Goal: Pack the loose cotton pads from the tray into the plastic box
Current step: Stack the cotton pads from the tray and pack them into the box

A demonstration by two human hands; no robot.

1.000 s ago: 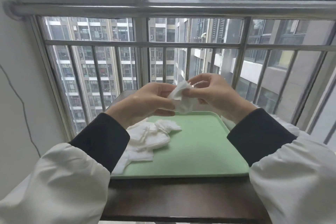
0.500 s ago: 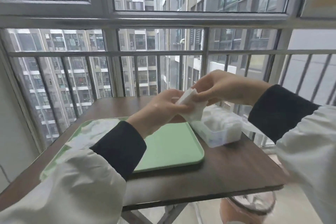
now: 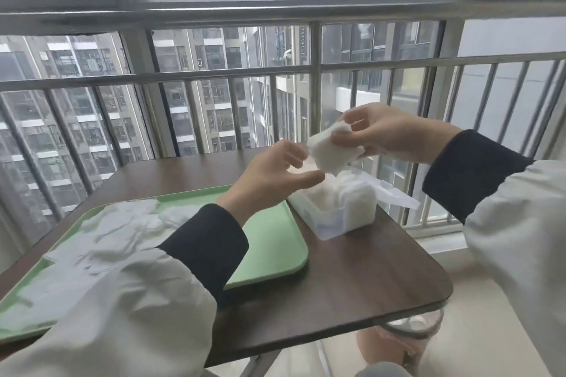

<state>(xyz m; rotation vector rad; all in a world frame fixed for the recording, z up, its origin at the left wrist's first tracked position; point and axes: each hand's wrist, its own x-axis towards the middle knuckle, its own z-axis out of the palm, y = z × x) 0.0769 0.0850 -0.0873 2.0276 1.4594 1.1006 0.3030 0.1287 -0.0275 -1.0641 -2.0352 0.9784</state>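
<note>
My right hand (image 3: pixel 389 131) pinches a white cotton pad (image 3: pixel 329 151) in the air, just above the clear plastic box (image 3: pixel 333 220). The box stands on the table right of the tray, lid open to the far right, and holds several white pads. My left hand (image 3: pixel 275 177) hovers beside the held pad with its fingers loosely spread, empty. A heap of loose cotton pads (image 3: pixel 122 223) lies on the left part of the green tray (image 3: pixel 275 242), partly hidden by my left sleeve.
The dark wooden table (image 3: pixel 367 278) ends close to the right of the box, with a rounded front corner. A metal window railing (image 3: pixel 214 76) runs right behind it. Below the table's right corner stands a bin with a clear liner (image 3: pixel 410 327).
My left hand has let go of the pad and opened. My right hand has carried the pad to the right, over the box. The view has swung right.
</note>
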